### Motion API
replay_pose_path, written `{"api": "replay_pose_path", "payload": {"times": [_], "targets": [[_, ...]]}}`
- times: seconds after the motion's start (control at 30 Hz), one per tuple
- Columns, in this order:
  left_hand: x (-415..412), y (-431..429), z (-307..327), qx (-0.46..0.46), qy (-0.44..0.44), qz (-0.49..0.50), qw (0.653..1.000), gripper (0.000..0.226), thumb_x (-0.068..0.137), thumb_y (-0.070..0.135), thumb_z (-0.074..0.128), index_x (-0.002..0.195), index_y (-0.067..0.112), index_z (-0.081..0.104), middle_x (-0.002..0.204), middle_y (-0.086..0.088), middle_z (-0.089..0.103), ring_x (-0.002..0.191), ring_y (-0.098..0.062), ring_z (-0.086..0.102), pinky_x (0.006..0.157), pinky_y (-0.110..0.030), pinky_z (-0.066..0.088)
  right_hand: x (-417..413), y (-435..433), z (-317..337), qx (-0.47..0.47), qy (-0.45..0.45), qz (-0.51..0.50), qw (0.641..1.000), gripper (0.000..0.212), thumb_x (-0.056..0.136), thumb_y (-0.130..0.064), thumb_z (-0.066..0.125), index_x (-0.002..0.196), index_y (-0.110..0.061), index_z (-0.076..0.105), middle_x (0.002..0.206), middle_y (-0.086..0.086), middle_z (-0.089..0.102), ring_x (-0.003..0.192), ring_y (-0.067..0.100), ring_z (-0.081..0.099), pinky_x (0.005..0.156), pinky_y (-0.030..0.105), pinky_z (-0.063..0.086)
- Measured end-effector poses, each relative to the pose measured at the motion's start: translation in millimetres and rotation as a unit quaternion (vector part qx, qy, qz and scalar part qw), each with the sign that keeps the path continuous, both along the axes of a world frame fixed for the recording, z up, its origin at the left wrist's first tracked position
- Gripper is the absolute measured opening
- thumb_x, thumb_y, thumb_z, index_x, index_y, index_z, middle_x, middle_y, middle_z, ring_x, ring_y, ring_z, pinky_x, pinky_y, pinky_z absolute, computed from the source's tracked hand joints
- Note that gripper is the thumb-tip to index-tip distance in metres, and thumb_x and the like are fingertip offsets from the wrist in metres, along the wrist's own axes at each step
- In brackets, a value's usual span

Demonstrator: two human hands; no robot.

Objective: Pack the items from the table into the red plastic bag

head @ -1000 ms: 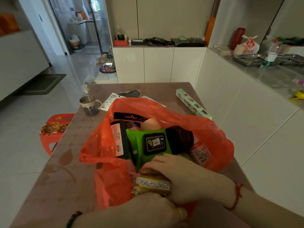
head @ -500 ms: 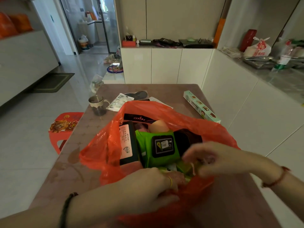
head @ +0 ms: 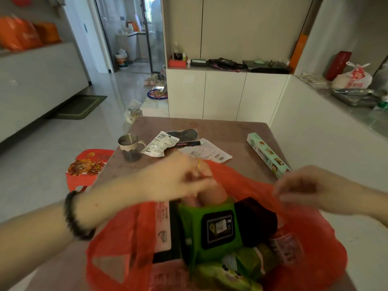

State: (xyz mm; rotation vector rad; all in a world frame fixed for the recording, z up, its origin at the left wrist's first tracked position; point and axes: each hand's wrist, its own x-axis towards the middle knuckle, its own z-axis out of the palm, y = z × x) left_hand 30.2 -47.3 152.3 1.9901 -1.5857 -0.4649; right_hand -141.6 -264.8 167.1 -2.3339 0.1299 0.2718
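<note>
Just below the grip the thin, crinkly red plastic bag [head: 117, 244] is bulging with a soft green wipes pack [head: 193, 219]; the right hand [head: 315, 190] is pinching its rim, the left hand [head: 178, 181] is curling at the far edge, hold too blurred to tell. Packing looks unfinished; next is reaching for the steel mug [head: 130, 147] beyond the left or the long carton [head: 267, 154] beyond the right

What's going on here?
A person is packing a red bag on a table. The left hand and right hand are at the bag's far rim, seemingly pinching it, but blur hides the grip. A green pack and other items are inside. A mug, pouch, papers and long box lie outside on the table.
</note>
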Motion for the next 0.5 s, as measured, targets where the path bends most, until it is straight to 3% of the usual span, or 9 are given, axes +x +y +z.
{"api": "replay_pose_path", "payload": {"times": [0.07, 0.13, 0.23, 0.33, 0.43, 0.5], "targets": [[45.0, -21.3, 3.7, -0.019, -0.007, 0.076, 0.997, 0.02, 0.088, 0.028, 0.058, 0.087, 0.012, 0.068, 0.065, -0.002, 0.07, 0.06, -0.012, 0.067, 0.066, -0.02, 0.053, 41.0, -21.8, 2.5, 0.017, -0.078, -0.085, 0.993, 0.009, 0.08, -0.015, 0.067, 0.078, -0.023, 0.071, 0.07, 0.0, 0.074, 0.064, 0.008, 0.069, 0.063, 0.011, 0.053], [94.0, -42.1, -9.7, 0.001, -0.014, 0.146, 0.989, 0.02, 0.089, 0.031, 0.056, 0.089, 0.014, 0.067, 0.079, -0.008, 0.074, 0.07, -0.016, 0.067, 0.076, -0.027, 0.054, 101.9, -49.4, -6.1, -0.017, -0.113, -0.147, 0.983, 0.009, 0.083, -0.013, 0.066, 0.091, -0.016, 0.067, 0.083, 0.004, 0.074, 0.077, 0.017, 0.071, 0.067, 0.017, 0.054], [156.0, -70.1, -48.3, 0.05, -0.01, 0.24, 0.969, 0.027, 0.09, 0.035, 0.053, 0.098, 0.013, 0.067, 0.094, -0.008, 0.072, 0.084, -0.019, 0.065, 0.085, -0.033, 0.052, 190.1, -84.0, -48.1, -0.069, -0.042, -0.174, 0.981, 0.034, 0.081, -0.03, 0.068, 0.112, -0.019, 0.059, 0.106, 0.002, 0.066, 0.097, 0.02, 0.063, 0.074, 0.024, 0.049], [196.5, -96.9, -96.6, 0.103, 0.036, 0.296, 0.949, 0.038, 0.092, 0.036, 0.048, 0.11, 0.007, 0.065, 0.097, -0.01, 0.066, 0.077, -0.016, 0.056, 0.069, -0.026, 0.043, 262.7, -110.8, -106.3, -0.127, 0.066, -0.169, 0.975, 0.071, 0.078, -0.039, 0.07, 0.136, -0.011, 0.039, 0.137, 0.01, 0.048, 0.121, 0.022, 0.049, 0.096, 0.031, 0.042], [226.4, -122.5, -149.8, 0.116, 0.101, 0.34, 0.928, 0.045, 0.092, 0.04, 0.048, 0.119, 0.006, 0.057, 0.118, -0.012, 0.063, 0.099, -0.022, 0.058, 0.076, -0.024, 0.04, 316.4, -127.9, -169.1, -0.132, 0.118, -0.196, 0.964, 0.094, 0.075, -0.043, 0.072, 0.145, -0.005, 0.021, 0.152, 0.012, 0.028, 0.137, 0.026, 0.033, 0.108, 0.033, 0.032], [239.2, -132.4, -175.2, 0.104, 0.132, 0.371, 0.913, 0.05, 0.091, 0.039, 0.051, 0.128, 0.006, 0.048, 0.127, -0.01, 0.057, 0.113, -0.024, 0.055, 0.084, -0.026, 0.04, 331.7, -130.7, -200.8, -0.113, 0.123, -0.25, 0.954, 0.098, 0.074, -0.041, 0.074, 0.146, -0.005, 0.018, 0.152, 0.012, 0.026, 0.137, 0.027, 0.032, 0.108, 0.036, 0.033]]}}
